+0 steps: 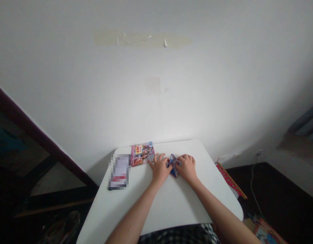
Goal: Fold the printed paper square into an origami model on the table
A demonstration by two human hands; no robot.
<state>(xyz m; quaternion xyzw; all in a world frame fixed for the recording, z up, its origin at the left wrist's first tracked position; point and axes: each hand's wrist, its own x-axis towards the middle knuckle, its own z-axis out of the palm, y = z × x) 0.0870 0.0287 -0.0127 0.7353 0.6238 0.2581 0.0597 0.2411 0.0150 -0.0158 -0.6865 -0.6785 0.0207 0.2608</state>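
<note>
A small folded piece of glossy blue printed paper stands between my two hands above the white table, its creases making pointed corners. My left hand pinches its left side with thumb and forefinger, while the other fingers spread out toward a colourful printed leaflet. On the other side, my right hand has its fingers curled onto the right edge of the folded paper. My fingers hide part of the folds.
A phone-like object with a blurred-out screen lies at the table's left. The white table has rounded corners and meets a white wall. Beyond its right edge are a red patterned item and a cable.
</note>
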